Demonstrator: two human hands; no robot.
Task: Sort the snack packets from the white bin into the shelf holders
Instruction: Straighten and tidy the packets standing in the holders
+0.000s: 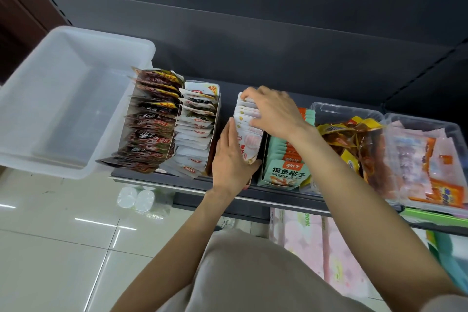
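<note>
white bin (54,99) sits far left, looks empty | pink packets (249,132) stand in middle shelf holder | left hand (231,157), fingers straight, props the row | right hand (274,111) curls over tops, tidying

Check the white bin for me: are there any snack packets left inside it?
No. The white bin shows only its bare floor and walls, while both hands work at the pink-and-white packets in their shelf holder.
</note>
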